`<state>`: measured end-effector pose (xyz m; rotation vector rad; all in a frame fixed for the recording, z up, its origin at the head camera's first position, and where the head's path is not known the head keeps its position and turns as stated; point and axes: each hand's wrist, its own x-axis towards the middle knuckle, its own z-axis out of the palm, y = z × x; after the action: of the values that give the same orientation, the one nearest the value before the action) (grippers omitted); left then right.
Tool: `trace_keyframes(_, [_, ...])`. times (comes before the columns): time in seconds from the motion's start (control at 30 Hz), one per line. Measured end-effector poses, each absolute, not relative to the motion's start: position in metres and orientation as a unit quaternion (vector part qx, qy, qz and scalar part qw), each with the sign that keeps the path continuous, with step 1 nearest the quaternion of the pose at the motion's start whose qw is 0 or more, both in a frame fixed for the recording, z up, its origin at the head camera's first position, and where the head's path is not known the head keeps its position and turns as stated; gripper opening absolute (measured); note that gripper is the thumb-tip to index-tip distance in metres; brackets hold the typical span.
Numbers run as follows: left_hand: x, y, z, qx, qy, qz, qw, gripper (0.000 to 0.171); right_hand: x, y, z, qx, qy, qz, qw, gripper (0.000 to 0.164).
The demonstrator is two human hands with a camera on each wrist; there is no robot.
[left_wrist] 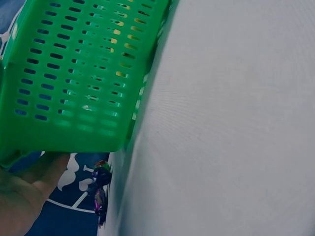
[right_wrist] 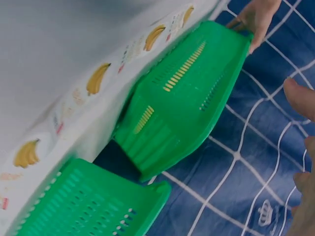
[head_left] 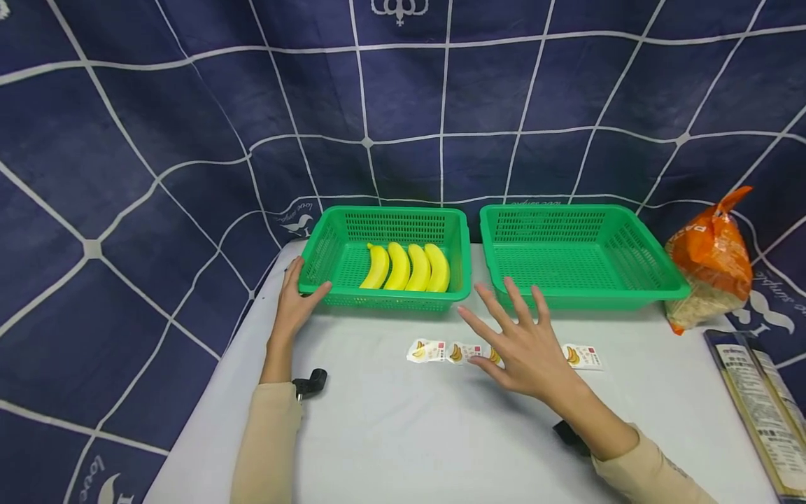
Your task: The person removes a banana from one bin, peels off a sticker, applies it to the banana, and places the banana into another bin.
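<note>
In the head view, my left hand point(head_left: 294, 301) grips the front left corner of a green plastic basket point(head_left: 390, 299), with the thumb at the front rim and fingers along the left side. Several yellow bananas point(head_left: 399, 267) lie side by side in this basket. The left wrist view shows the left hand point(left_wrist: 22, 199) against the rim of the basket point(left_wrist: 74, 132). My right hand point(head_left: 525, 350) hovers over the table with its fingers spread, holding nothing. Beneath it runs a row of flat white labels point(head_left: 464, 352) with banana pictures, partly hidden by the hand.
A second green basket point(head_left: 582, 302) stands to the right. Beside it leans an orange and clear bag point(head_left: 711, 259) of pale contents. Long flat packages point(head_left: 758, 406) lie at the right table edge. A dark blue curtain point(head_left: 409, 91) hangs behind the white table point(head_left: 378, 420).
</note>
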<state>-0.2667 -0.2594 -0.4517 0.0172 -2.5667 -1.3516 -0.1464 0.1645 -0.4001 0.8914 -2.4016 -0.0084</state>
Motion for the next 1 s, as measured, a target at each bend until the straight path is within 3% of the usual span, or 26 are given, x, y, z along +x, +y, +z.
trace_keyframes(0.13, [-0.268,-0.26,-0.452,0.003,-0.876,-0.465,0.127,0.091,-0.151,0.156,-0.394,0.351,-0.896,-0.033,0.271,0.084])
trace_keyframes(0.3, [-0.269,-0.261,-0.455,-0.007,-0.874,-0.467,0.131,0.092,-0.169,0.143,-0.379,0.385,-0.891,-0.001,0.242,0.082])
trace_keyframes(0.53, [-0.27,-0.263,-0.457,-0.008,-0.877,-0.46,0.138,0.093,-0.239,0.098,-0.331,0.355,-0.918,0.166,0.069,0.08])
trace_keyframes(0.73, [-0.271,-0.267,-0.457,-0.006,-0.879,-0.458,0.129,0.093,-0.304,0.05,-0.317,0.313,-0.915,0.243,-0.073,0.086])
trace_keyframes(1.0, [-0.269,-0.264,-0.455,-0.007,-0.882,-0.456,0.121,0.092,-0.358,0.008,-0.318,0.241,-0.916,0.272,-0.173,0.089])
